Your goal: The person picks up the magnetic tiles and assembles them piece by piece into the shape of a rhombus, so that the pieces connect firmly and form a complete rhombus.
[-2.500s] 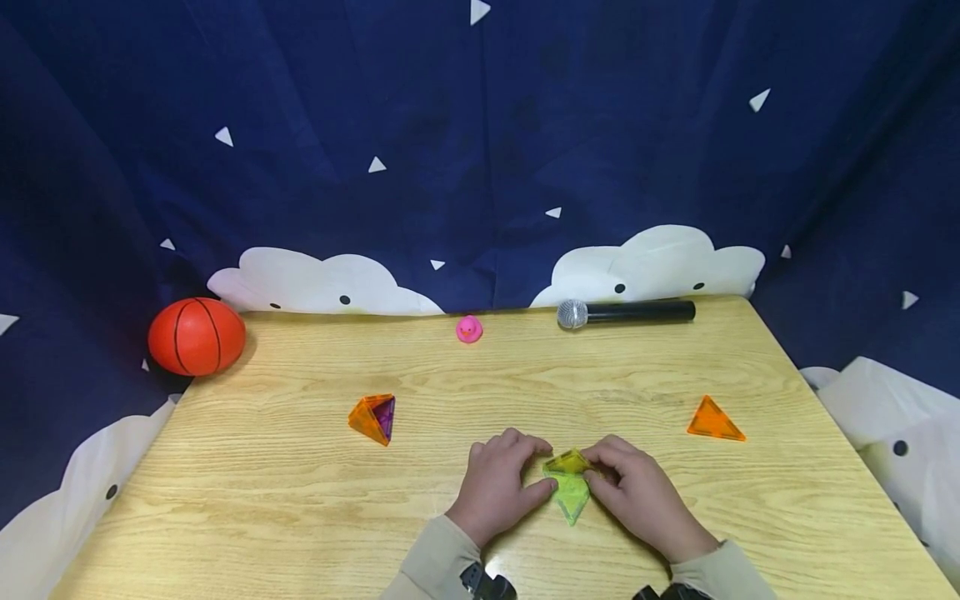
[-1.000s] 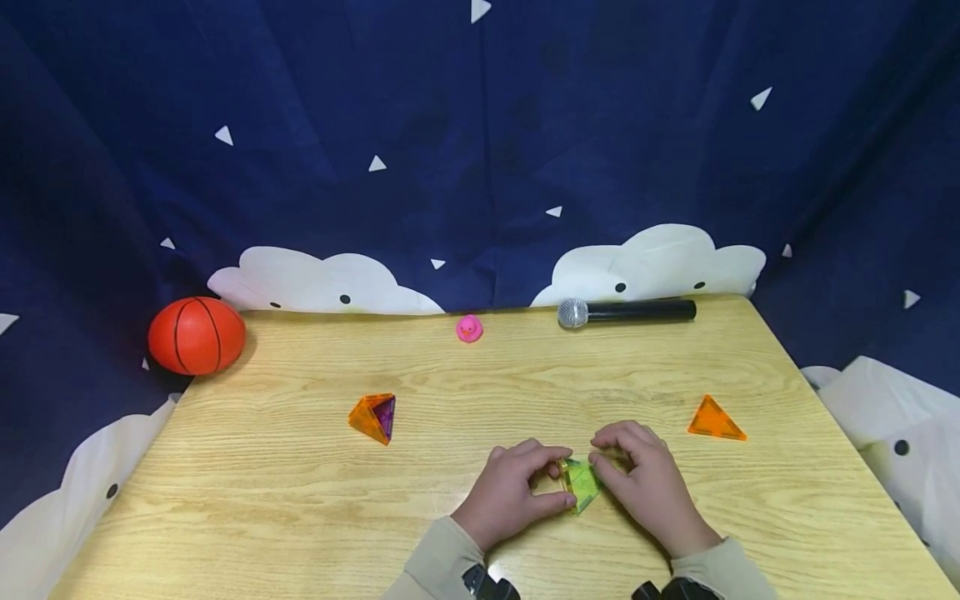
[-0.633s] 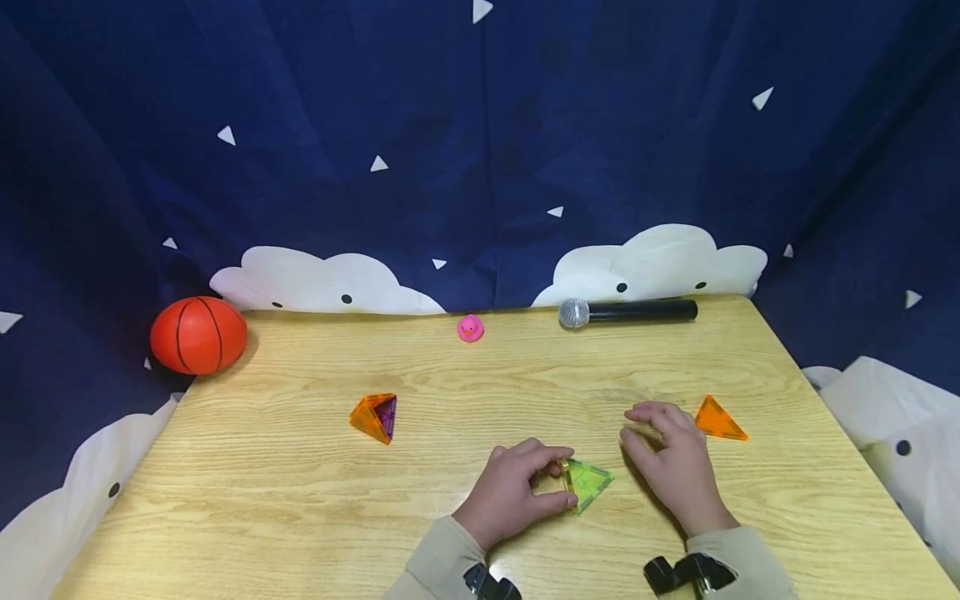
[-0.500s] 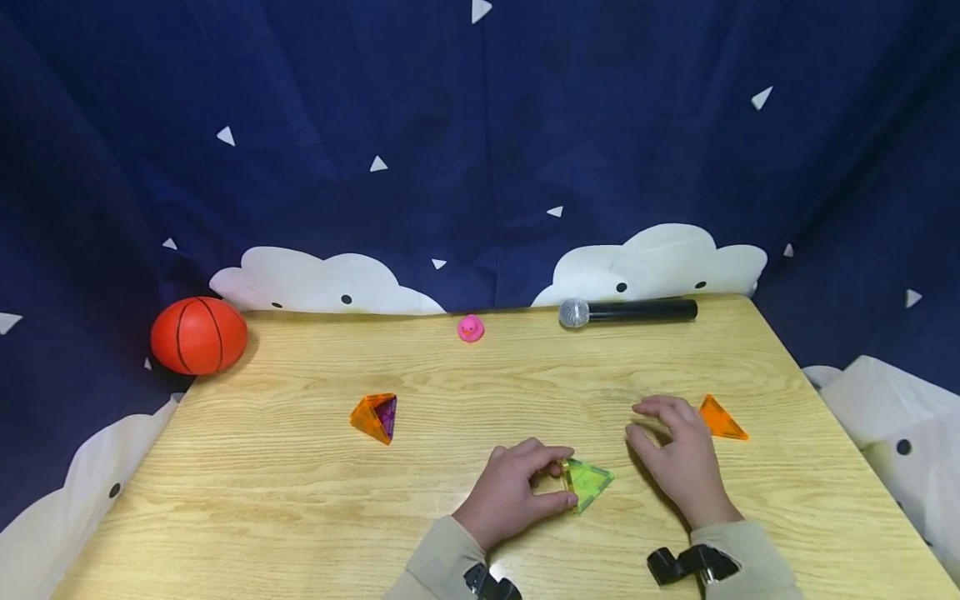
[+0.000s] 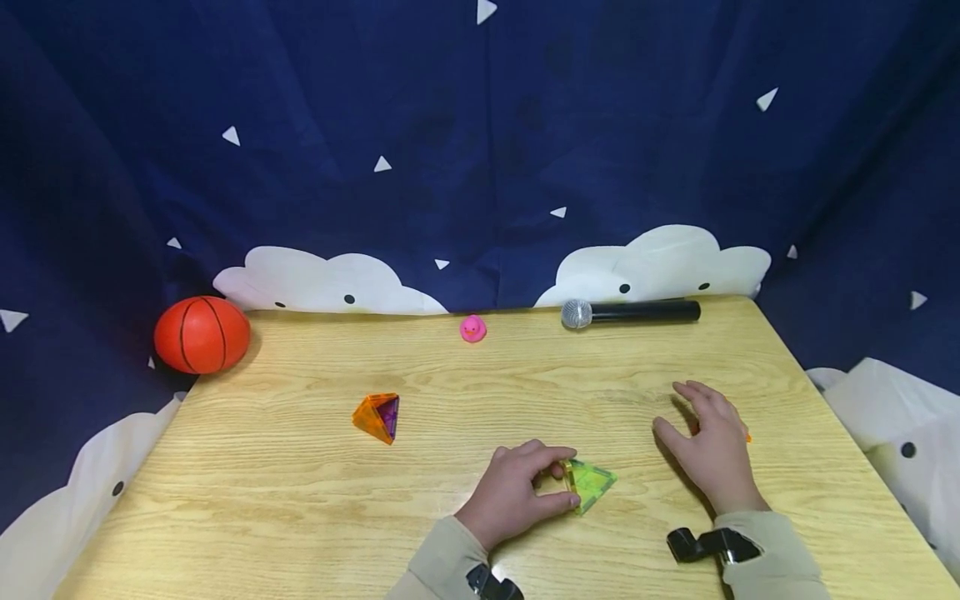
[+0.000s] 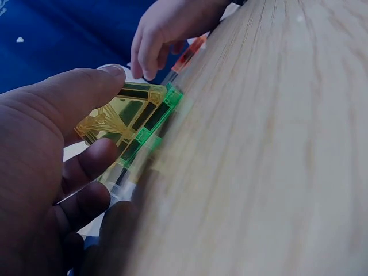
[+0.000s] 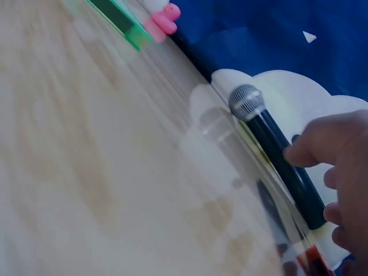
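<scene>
My left hand point(image 5: 517, 493) holds a yellow triangular tile point(image 6: 126, 112) upright between thumb and fingers. Against its lower edge lies a green triangular tile point(image 5: 592, 483), flat on the table. My right hand point(image 5: 708, 446) hovers with parted, bent fingers and nothing between them, over an orange triangular tile point(image 5: 748, 437) that it mostly hides in the head view. The right wrist view shows part of that orange tile point(image 7: 313, 261) below the fingers. Further left stands a piece built of orange and purple tiles point(image 5: 373, 418).
A red ball point(image 5: 202, 335) sits at the table's back left corner. A pink duck point(image 5: 472, 328) is at the middle of the back edge, and a black microphone point(image 5: 645, 312) lies to its right. A dark blue curtain point(image 5: 420, 100) hangs behind the wooden table point(image 5: 285, 500).
My right hand has left the green tile and moved right, over the orange tile. The yellow and green tiles were turned earlier; my left hand has since kept its grip on the yellow one.
</scene>
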Motion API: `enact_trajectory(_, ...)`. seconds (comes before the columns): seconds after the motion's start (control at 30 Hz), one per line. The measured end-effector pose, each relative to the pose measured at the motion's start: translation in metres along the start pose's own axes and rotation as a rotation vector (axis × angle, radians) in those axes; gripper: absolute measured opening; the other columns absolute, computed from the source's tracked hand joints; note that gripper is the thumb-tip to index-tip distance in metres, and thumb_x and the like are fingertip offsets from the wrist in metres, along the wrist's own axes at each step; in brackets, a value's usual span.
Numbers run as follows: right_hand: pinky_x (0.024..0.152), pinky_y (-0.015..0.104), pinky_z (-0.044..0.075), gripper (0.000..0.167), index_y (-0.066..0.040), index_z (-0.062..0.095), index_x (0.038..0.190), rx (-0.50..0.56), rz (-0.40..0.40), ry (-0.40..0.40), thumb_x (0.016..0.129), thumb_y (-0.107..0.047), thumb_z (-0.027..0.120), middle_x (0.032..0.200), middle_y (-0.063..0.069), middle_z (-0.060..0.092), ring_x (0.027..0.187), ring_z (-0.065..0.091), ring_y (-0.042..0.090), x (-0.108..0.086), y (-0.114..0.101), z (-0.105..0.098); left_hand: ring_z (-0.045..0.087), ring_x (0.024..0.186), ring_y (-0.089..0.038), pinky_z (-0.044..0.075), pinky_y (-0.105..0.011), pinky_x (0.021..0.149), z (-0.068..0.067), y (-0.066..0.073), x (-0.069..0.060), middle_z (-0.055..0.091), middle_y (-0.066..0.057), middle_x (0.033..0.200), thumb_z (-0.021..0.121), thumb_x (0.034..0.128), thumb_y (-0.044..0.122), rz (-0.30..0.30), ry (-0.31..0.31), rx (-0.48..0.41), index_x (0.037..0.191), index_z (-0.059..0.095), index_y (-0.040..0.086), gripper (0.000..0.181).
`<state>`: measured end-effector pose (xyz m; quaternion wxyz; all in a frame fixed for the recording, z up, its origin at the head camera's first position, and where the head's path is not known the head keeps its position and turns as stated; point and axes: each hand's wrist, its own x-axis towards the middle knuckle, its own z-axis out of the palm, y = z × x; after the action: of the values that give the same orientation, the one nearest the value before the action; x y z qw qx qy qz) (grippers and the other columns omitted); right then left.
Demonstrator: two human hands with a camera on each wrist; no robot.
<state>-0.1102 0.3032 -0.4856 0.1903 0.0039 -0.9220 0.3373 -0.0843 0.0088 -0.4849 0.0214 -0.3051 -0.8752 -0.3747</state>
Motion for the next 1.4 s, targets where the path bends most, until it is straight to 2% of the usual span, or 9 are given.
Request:
enact_trajectory(0.13,0.104,0.071,0.017,0.065,0.005,0.051,0.140,-0.063,0.017,-0.054,0.087,-0.026,0.074,0.147,0.031,0.038,0.135,0.031,0.054,0.001,0.004,-0.003,0.047,0.072,0.005,0.032,-0.021,0.075,-0.001,0.001,0.000,0.061,0.018,0.092,0.080,0.0834,0.043,-0.001,-0.003,0.001,0.128,0.068,0.022,0.050)
enact_trajectory(0.33,0.100,0.070,0.018,0.046,0.003,0.063,0.126,-0.150,0.032,-0.102,0.091,-0.027,0.069,0.142,0.032,0.046,0.134,0.034,0.053,-0.003,0.002,-0.005,0.048,0.072,0.004,0.031,-0.021,0.074,-0.001,0.001,0.001,0.062,0.017,0.091,0.080,0.0837,0.042,-0.004,-0.005,-0.009,0.127,0.068,0.023,0.049)
enact_trajectory(0.5,0.090,0.068,0.021,0.033,0.001,0.067,0.118,-0.129,0.096,-0.045,0.093,-0.021,0.067,0.140,0.028,0.048,0.129,0.036,0.054,-0.003,0.002,-0.006,0.050,0.073,0.004,0.031,-0.021,0.075,-0.001,0.001,0.000,0.062,0.017,0.091,0.080,0.0835,0.042,-0.005,-0.004,-0.009,0.128,0.068,0.023,0.050)
enact_trajectory(0.6,0.084,0.069,0.020,0.043,0.000,0.062,0.125,-0.149,0.183,-0.018,0.095,-0.030,0.065,0.144,0.029,0.042,0.127,0.033,0.057,-0.002,0.004,-0.009,0.051,0.073,0.004,0.031,-0.021,0.075,0.000,0.000,-0.001,0.062,0.017,0.091,0.080,0.0839,0.042,-0.005,-0.005,-0.009,0.128,0.067,0.023,0.049)
enact_trajectory(0.7,0.082,0.069,0.020,0.050,-0.001,0.061,0.128,-0.195,0.238,-0.052,0.097,-0.041,0.062,0.146,0.030,0.038,0.126,0.030,0.060,-0.002,0.008,-0.013,0.051,0.074,0.003,0.031,-0.021,0.075,0.000,-0.001,-0.001,0.062,0.017,0.091,0.080,0.0840,0.041,-0.008,-0.009,-0.011,0.128,0.067,0.023,0.049)
enact_trajectory(0.87,0.080,0.069,0.023,0.051,-0.003,0.064,0.126,-0.218,0.208,-0.117,0.098,-0.045,0.060,0.143,0.030,0.044,0.123,0.034,0.059,-0.005,0.011,-0.018,0.050,0.073,0.004,0.032,-0.022,0.076,0.000,-0.001,0.000,0.062,0.018,0.090,0.080,0.0840,0.041,-0.002,-0.008,-0.014,0.128,0.067,0.023,0.049)
enact_trajectory(1.1,0.070,0.063,0.026,0.100,0.009,0.039,0.144,-0.305,0.328,-0.202,0.085,-0.068,0.063,0.134,0.042,0.035,0.108,0.033,0.060,-0.012,0.013,-0.035,0.049,0.071,0.005,0.031,-0.021,0.075,0.002,0.000,0.001,0.062,0.019,0.089,0.080,0.0838,0.042,0.013,-0.012,-0.009,0.127,0.067,0.023,0.049)
enact_trajectory(1.27,0.069,0.063,0.026,0.092,0.009,0.049,0.136,-0.336,0.367,-0.255,0.088,-0.069,0.059,0.125,0.039,0.037,0.105,0.032,0.060,-0.014,0.018,-0.047,0.050,0.071,0.006,0.031,-0.021,0.076,0.002,-0.001,0.002,0.062,0.020,0.089,0.079,0.0838,0.042,0.029,-0.005,0.011,0.127,0.067,0.024,0.049)
enact_trajectory(1.4,0.068,0.063,0.026,0.092,0.008,0.050,0.135,-0.330,0.374,-0.263,0.089,-0.071,0.054,0.125,0.040,0.037,0.104,0.034,0.060,-0.010,0.021,-0.044,0.050,0.072,0.007,0.031,-0.021,0.076,0.002,-0.002,0.002,0.061,0.021,0.088,0.079,0.0839,0.043,0.024,-0.002,0.014,0.127,0.067,0.024,0.048)
